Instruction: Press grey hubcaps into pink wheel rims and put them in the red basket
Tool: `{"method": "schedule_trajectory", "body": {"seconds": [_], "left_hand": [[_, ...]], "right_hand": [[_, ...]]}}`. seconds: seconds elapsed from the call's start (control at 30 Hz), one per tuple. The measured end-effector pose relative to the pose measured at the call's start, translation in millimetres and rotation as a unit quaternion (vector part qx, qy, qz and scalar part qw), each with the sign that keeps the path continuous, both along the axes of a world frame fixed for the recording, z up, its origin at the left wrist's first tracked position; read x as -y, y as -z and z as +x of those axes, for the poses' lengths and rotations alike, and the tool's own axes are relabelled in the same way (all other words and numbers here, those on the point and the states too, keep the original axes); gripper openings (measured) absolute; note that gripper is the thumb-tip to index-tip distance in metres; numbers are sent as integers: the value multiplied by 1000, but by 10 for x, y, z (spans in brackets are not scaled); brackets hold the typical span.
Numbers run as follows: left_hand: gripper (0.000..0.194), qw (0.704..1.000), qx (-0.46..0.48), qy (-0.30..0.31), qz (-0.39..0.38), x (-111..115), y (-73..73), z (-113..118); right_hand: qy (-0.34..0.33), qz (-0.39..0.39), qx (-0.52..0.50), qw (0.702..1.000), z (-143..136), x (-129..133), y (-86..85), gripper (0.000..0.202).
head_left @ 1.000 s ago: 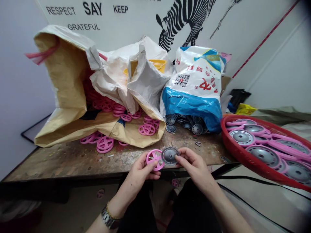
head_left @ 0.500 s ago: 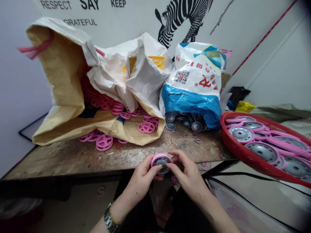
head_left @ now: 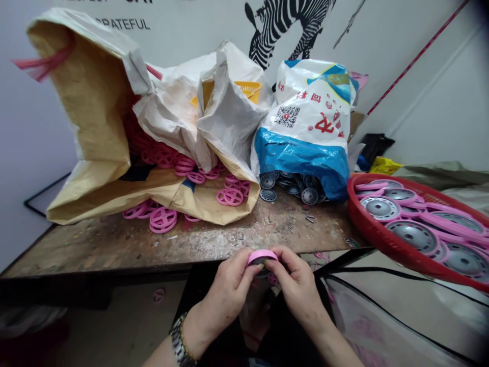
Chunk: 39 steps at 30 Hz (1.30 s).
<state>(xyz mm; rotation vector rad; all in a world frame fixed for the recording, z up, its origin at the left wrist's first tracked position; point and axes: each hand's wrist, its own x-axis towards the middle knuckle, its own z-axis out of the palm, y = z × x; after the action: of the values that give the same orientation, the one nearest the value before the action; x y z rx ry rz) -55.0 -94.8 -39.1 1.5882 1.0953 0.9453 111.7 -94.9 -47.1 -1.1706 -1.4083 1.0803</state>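
Observation:
A pink ring with a grey disc inside it (head_left: 263, 254) is pinched between my two hands, just past the table's front edge. My left hand (head_left: 232, 279) grips its left side, thumb on the grey face. On the right side my right hand (head_left: 295, 279) holds it the same way. The wheel is tilted, so mostly its pink rim shows. Loose pink spoked wheels (head_left: 163, 219) lie on the table near the paper sack. Grey discs (head_left: 309, 195) spill from under the blue and white bag (head_left: 301, 148).
An open paper sack (head_left: 91, 117) with pink wheels stands at the left. The red basket (head_left: 367, 232) at the right holds assembled pink and grey wheels. Small grey bits lie on the worn wooden table (head_left: 214, 239). Behind the sacks is a yellow basket (head_left: 250, 90).
The wheel has been tipped so its pink rim faces up more and its grey face shows less. My right fingers have closed in around its edge. The view has shifted slightly.

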Motion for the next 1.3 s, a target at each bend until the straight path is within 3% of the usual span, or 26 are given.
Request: {"method": "schedule_trajectory", "body": {"seconds": [0.1, 0.3, 0.5, 0.7, 0.9, 1.1, 1.23, 1.3], "left_hand": [[22, 1000, -10, -11, 6, -4, -6, 35], [31, 995, -43, 60, -62, -60, -70, 10], [41, 988, 44, 51, -141, -38, 15, -28], [39, 993, 10, 49, -104, -47, 20, -1], [51, 996, 1, 36, -87, -52, 110, 64], [50, 996, -30, 55, -69, -32, 51, 204], [65, 992, -8, 99, -83, 7, 110, 298], [68, 991, 0, 116, -61, 16, 188, 303]], "right_hand": [[-3, -17, -8, 1000, 20, -13, 8, 21], [-7, -67, -29, 997, 66, -94, 20, 23], [-71, -65, -25, 995, 52, -20, -21, 15], [4, -2, 16, 1000, 2, 87, -16, 9], [-13, -8, 15, 1000, 48, 60, -88, 6], [23, -18, 25, 999, 165, 122, -144, 5], [6, -20, 54, 998, 364, 162, -292, 7], [32, 8, 90, 995, 544, 167, -441, 10]]}}
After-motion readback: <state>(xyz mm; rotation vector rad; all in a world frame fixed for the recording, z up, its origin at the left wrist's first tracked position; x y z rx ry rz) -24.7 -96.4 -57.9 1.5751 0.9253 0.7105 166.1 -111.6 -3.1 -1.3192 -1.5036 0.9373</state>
